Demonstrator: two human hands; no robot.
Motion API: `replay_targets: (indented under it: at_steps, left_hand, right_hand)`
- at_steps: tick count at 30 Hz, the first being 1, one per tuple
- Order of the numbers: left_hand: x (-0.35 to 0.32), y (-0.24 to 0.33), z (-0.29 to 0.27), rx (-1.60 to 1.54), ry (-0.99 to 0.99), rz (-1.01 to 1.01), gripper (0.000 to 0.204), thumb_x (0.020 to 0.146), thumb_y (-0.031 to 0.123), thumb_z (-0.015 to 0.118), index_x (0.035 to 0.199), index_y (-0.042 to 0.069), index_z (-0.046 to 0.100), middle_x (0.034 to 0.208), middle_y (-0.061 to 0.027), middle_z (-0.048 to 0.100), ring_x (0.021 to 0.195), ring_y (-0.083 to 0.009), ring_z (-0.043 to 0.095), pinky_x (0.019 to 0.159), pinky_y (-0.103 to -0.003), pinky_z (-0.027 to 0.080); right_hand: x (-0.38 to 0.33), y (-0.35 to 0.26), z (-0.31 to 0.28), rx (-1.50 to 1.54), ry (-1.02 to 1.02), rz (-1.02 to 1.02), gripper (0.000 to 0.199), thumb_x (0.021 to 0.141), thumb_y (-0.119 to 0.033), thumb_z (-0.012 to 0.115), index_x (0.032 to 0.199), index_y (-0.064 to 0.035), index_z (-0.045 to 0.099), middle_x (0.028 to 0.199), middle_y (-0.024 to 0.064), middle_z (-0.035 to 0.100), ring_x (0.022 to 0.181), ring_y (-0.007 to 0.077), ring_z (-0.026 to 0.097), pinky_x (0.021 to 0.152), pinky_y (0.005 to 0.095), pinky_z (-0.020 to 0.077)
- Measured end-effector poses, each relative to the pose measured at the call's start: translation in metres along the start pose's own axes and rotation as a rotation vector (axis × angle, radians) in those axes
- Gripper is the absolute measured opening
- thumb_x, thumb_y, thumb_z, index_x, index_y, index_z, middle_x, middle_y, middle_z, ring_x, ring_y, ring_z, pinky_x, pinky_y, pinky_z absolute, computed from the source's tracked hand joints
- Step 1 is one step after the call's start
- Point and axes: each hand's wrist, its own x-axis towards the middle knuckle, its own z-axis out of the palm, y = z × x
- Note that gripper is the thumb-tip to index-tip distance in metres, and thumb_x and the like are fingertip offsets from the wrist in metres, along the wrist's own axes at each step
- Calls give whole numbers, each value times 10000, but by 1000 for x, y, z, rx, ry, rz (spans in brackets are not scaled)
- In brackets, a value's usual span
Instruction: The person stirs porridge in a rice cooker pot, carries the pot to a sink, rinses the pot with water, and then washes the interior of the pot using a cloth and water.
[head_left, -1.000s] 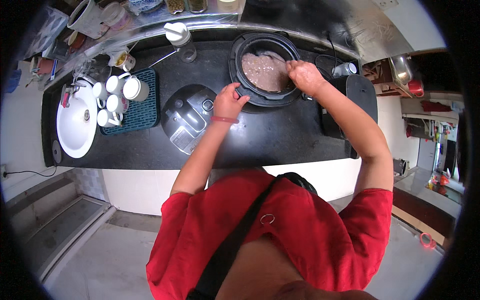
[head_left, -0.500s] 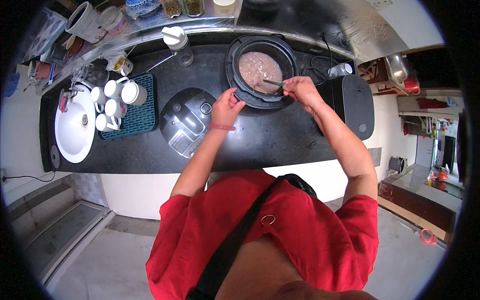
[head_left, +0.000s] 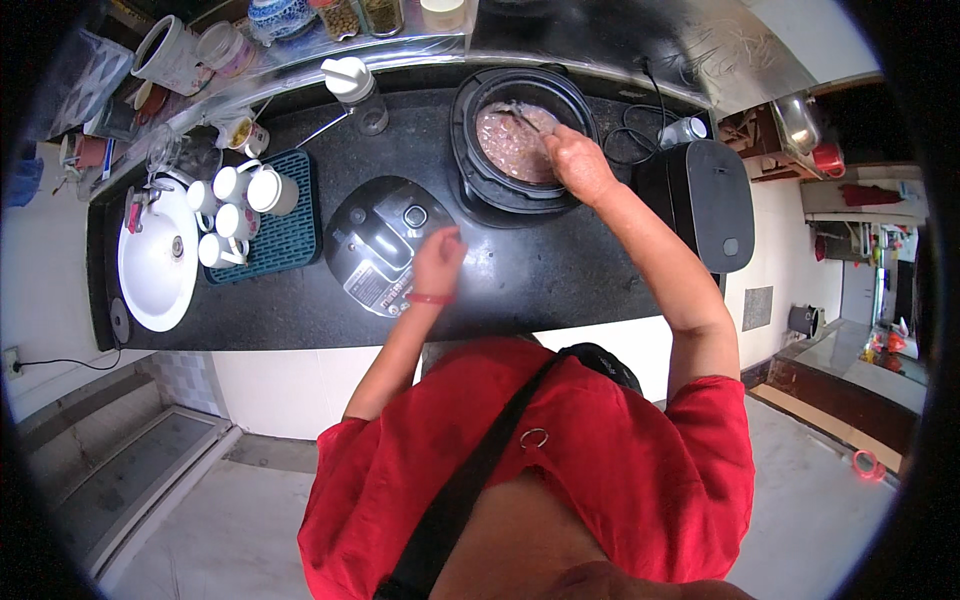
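My right hand (head_left: 580, 167) is closed around the handle of a spoon (head_left: 522, 117), whose far end dips into a pinkish-brown, lumpy porridge (head_left: 515, 152). The porridge sits in a black cooker pot (head_left: 463, 150) that stands without its lid at the back of the counter. Nearer to me, my left hand (head_left: 438, 264) hovers beside the right edge of a dark cooker lid (head_left: 358, 222) lying on the counter. Motion blurs the left fingers, and nothing shows in them. A pink bangle circles that wrist.
White mugs (head_left: 238, 222) stand on a teal draining mat (head_left: 307, 215) beside a white basin (head_left: 135, 255). A clear bottle with a white cap (head_left: 370, 110) is at the back. Right of the pot are a black appliance (head_left: 712, 205), a cable and a small glass (head_left: 685, 132).
My left hand has come off the pot's rim and moved back toward me. My right hand has shifted left and up, carrying the spoon across the porridge, whose surface now looks stirred.
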Motion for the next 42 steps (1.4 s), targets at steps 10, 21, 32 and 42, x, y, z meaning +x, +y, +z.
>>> replay_targets:
  at_steps: [10,21,32,42]
  left_hand:
    - [-29,-16,-21,21,-47,-63,264,709,-28,611,964,10,553,680,37,473,632,-47,437,602,-180,386]
    - [-38,-13,-29,60,-58,-85,192,733,1,612,921,21,582,665,33,506,607,-45,443,573,-181,394]
    - [-50,-23,-53,-2,-71,-100,153,758,-10,574,909,11,579,691,34,504,610,-44,459,563,-181,406]
    - [-52,-22,-87,39,-158,-86,163,721,55,609,884,40,604,773,-75,604,666,-123,558,582,-241,440]
  right_hand:
    - [-40,-11,-93,3,-140,-135,225,679,-58,490,886,-5,560,725,121,503,730,269,538,600,349,452]
    - [-48,-27,-37,-114,-111,-64,164,670,-56,475,815,2,526,741,118,519,750,257,550,644,333,467]
    - [-48,-44,-26,-39,-13,186,265,737,-73,490,994,-14,512,801,129,486,763,282,531,639,347,459]
    - [-103,-91,-40,322,205,662,434,711,-182,634,1089,-24,492,917,133,538,863,266,522,765,330,422]
